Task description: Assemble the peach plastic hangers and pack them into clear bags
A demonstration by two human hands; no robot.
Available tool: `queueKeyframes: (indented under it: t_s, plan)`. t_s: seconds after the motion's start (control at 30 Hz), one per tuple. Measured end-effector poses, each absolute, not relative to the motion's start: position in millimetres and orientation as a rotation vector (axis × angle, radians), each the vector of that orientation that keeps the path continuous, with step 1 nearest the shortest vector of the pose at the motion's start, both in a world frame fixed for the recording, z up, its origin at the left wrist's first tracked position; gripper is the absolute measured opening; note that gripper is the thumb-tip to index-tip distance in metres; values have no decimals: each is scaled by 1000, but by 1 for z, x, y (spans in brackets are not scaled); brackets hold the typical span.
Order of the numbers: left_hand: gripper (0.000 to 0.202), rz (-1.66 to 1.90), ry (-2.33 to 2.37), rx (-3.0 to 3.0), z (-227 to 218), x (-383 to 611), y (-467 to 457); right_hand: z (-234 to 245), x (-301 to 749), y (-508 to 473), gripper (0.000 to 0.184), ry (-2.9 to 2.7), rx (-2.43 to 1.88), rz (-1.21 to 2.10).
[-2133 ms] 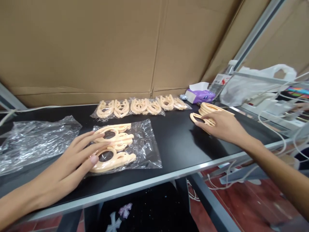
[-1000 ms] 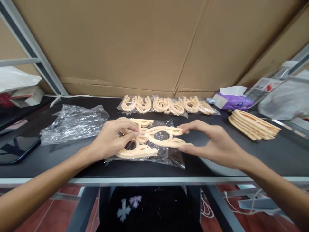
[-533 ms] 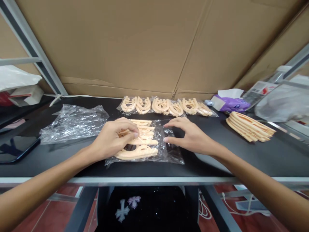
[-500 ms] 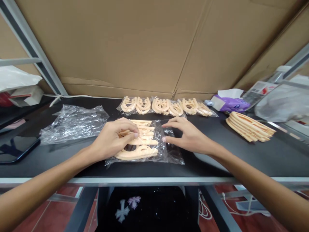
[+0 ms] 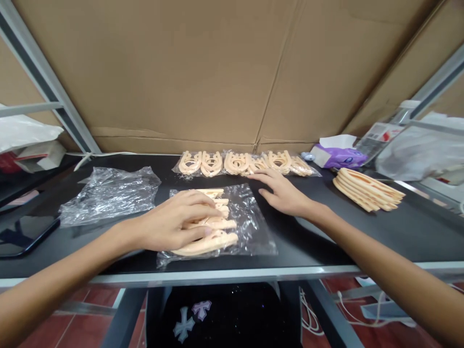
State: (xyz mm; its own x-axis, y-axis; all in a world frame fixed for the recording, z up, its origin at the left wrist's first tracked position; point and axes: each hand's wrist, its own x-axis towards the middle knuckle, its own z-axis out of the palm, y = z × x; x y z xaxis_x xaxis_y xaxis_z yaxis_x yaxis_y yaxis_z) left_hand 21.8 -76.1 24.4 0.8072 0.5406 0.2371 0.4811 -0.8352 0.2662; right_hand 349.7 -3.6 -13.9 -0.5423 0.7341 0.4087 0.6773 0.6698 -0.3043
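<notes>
My left hand [image 5: 184, 218] lies palm down, fingers stretched out, on a clear plastic bag [image 5: 253, 234]. Inside the bag are several cream-coloured, curved plastic pieces [image 5: 210, 244], partly hidden under the hand. The bag's flat, unfilled end points right. My right hand [image 5: 281, 192] is open, fingers spread, holding nothing that shows. It hovers right of the bag, its fingertips in front of a row of bagged horseshoe-shaped pieces [image 5: 237, 163] along the back; I cannot tell whether they touch.
Crumpled clear plastic bags [image 5: 110, 193] lie at the left, near a dark phone [image 5: 27, 234]. On the right is a stack of loose cream pieces [image 5: 366, 189], with a purple tissue pack [image 5: 342, 157] behind it. Cardboard [image 5: 181, 72] walls the back of the black table [image 5: 308, 246].
My right hand has moved away from the bag toward the back row. My left fingers have gone from pinching to lying flatter on the bag, whose right end is now spread flat.
</notes>
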Motion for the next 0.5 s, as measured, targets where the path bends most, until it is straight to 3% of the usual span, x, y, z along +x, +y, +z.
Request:
queueKeyframes:
  t_s: [0.07,0.13,0.23,0.33,0.4,0.43,0.5]
  plan:
    - [37,276,717,2831,36,22,-70,-16,358,-6,54,-2431,-1047,150]
    - [41,207,718,2869,46,25,-71,-17,361,-15,47,-2476,-958,197]
    - [41,410,839,2899,49,38,-95,-18,362,-34,29,-2477,-854,331]
    - [34,657,933,2869,35,55,-137,-19,362,-48,23,-2430,-814,474]
    - [72,773,904,2937,19,64,-161,-17,363,-54,23,-2397,-832,522]
    - [78,855,913,2985,12,68,-168,-15,363,-57,22,-2380,-853,523]
    - [58,1013,964,3038,-1,74,-175,-10,363,-63,20,-2352,-893,503]
